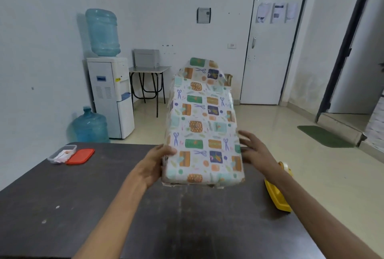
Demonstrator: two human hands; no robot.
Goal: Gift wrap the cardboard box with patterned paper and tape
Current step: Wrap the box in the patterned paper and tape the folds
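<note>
A long cardboard box (202, 125) covered in white patterned paper with scissors and gift motifs is raised above the dark table (104, 196), its far end tilted up and away. A loose paper flap sticks up at the far end, and bare cardboard (228, 79) shows beside it. My left hand (154, 165) grips the box's near left edge, thumb on top. On the right side, my right hand (256, 149) lies flat with fingers spread. A yellow tape dispenser (278, 194) lies on the table under my right forearm.
A clear plastic container (62, 153) and its red lid (81, 156) sit at the table's far left corner. Beyond the table stand a water dispenser (110, 92), a spare water bottle (90, 126), a small desk (148, 69) and a white door (272, 44).
</note>
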